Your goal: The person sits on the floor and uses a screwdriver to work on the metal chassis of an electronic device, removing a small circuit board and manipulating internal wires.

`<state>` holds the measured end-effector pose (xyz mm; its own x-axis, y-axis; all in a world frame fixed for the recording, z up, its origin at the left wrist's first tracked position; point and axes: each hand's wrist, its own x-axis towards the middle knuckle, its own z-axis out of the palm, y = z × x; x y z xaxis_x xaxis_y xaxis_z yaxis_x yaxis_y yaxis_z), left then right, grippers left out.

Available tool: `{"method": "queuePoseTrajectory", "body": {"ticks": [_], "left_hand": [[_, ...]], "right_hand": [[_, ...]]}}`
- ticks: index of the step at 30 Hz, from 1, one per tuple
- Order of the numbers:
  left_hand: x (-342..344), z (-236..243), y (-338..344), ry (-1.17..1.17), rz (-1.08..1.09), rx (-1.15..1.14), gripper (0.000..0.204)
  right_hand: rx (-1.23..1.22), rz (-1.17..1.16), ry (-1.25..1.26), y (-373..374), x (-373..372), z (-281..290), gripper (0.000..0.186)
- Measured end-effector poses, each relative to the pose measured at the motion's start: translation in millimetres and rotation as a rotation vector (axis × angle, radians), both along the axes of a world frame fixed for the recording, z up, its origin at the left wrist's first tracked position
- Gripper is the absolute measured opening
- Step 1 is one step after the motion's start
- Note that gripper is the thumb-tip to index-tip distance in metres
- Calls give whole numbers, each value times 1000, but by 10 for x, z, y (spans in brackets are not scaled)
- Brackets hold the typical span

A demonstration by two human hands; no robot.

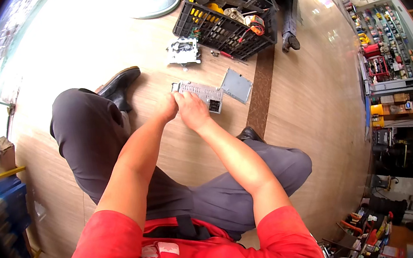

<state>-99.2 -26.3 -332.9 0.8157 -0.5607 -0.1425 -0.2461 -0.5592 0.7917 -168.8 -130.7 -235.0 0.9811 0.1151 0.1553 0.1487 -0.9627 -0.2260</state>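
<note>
A grey perforated metal casing (207, 92) with a dark opening at its right end rests on the floor between my legs. My left hand (166, 107) is closed at its left end. Beside it, touching the same end, my right hand (192, 110) has its fingers bent over the casing's near edge. The fingertips of both hands are partly hidden, and anything small between them cannot be made out. Just right of the casing lies a flat grey metal plate (237, 86). Farther off sits a silver metal mechanism (183, 52).
A black plastic crate (229, 34) full of tools stands ahead, a red-handled screwdriver (226, 54) near its base. Behind is a round pale stand base (156, 2). Stocked shelves (388, 42) line the right side; blue boxes (13, 199) stand at left.
</note>
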Motion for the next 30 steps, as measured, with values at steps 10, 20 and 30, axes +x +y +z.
{"method": "queuePoseTrajectory", "body": {"ticks": [10,20,30], "left_hand": [[33,-70,-19,0,-7,-26,18],[-1,-77,5,-64,15,-47,17],[40,-359,-52,-191,-84,113,18]], "right_hand": [[-67,-147,187,0,18,78,22],[-50,-290,341,36,40,64,32],[20,-13,-42,7,32,-82,26]]}}
